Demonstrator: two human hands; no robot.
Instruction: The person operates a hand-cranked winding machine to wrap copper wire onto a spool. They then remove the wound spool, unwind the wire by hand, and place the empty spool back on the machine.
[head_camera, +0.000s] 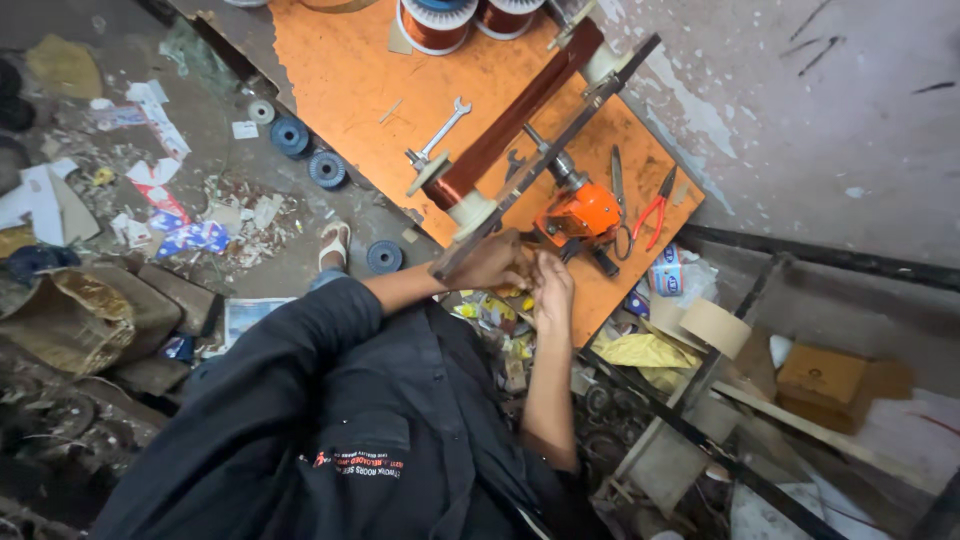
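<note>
Hands first: our left hand (490, 265) clutches the near end of the dark metal bar (560, 150), which runs diagonally away past the orange drill (580, 212); our right hand (550, 290), curled beside it, holds what we cannot tell.

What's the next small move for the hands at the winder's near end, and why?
Probably steady the frame bar with the left hand while the right hand works beside it. Both hands meet at the bar's near end, below the coil of copper wire.
</note>
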